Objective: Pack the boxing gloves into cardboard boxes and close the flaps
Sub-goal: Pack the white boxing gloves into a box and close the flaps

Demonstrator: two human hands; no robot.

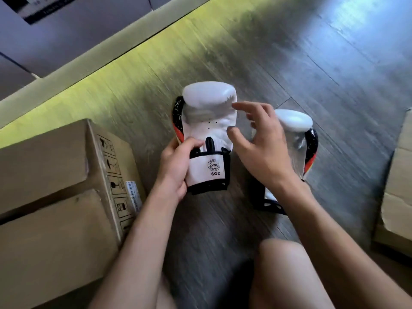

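A white boxing glove (209, 117) with black and red trim is held palm side up above the floor. My left hand (178, 168) grips its cuff, which is marked 6 OZ. Just right of that glove hovers my right hand (260, 143), fingers spread and holding nothing. A second white glove (296, 130) lies on the floor behind my right hand, partly hidden by it. A cardboard box (55, 197) sits at the left with its top flaps folded down.
Another cardboard box (396, 186) shows at the right edge. A pale baseboard (89, 54) and grey boxes (78, 30) run along the upper left. My bare knee (287, 273) is low in the middle, over a dark wood floor (289, 52).
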